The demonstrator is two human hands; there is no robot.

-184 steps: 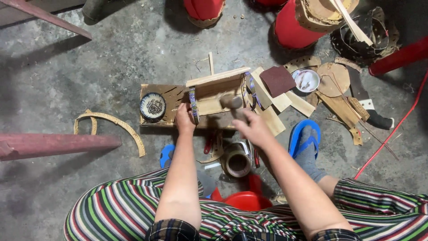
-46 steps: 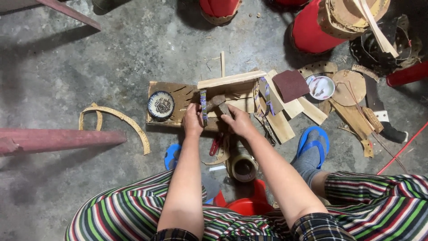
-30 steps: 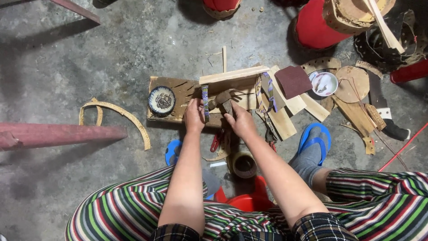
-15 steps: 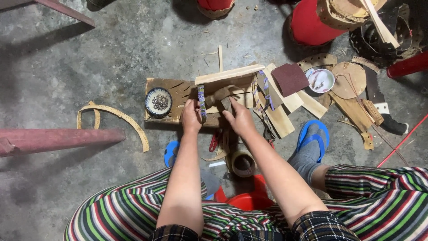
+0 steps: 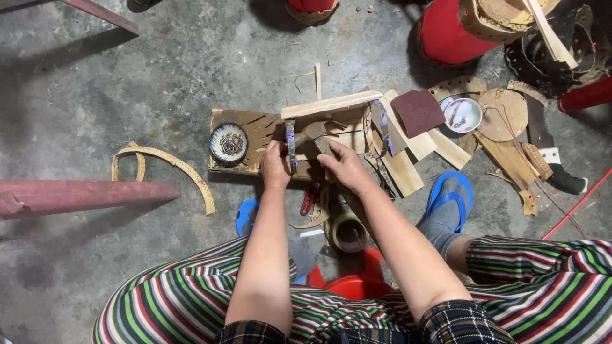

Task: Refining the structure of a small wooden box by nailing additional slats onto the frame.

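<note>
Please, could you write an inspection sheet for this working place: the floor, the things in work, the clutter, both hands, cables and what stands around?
Surface: grey stained concrete floor.
Job's things: flat brown wooden board; blue-patterned narrow strip; pale wooden slat.
Clutter: small round dish of dark nails; dark red sandpaper sheet; white bowl; tape roll; curved tan strip.
Grippers: left hand pinches the strip; right hand rests on the board, grip unclear.
Cables: thin red cord.
Surroundings: red drum; dark red beam.
</note>
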